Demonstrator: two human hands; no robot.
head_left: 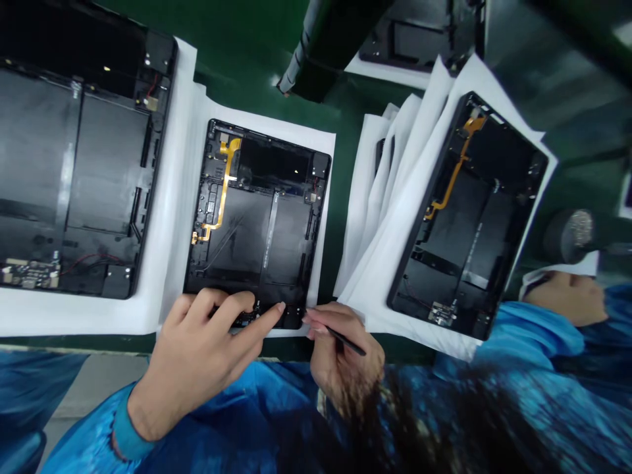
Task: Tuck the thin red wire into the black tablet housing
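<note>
Touching the lower edge of an opened tablet housing [257, 224], left hand [202, 342]: grip apart. Right hand [343, 362]: grip clamped on black spudger [351, 344]. Housing lies on white paper [276, 122] on green worktop [257, 66].

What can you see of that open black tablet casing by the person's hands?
The open black tablet casing is a rectangular, plastic-looking shell lying inside-up on a white paper sheet. Dark panels fill its middle, with a narrow strip across them, and a yellow-orange ribbon cable bends along one side. The left hand's fingers rest on its near edge; the right hand, gripping a thin black tool, sits by its near corner.
</note>
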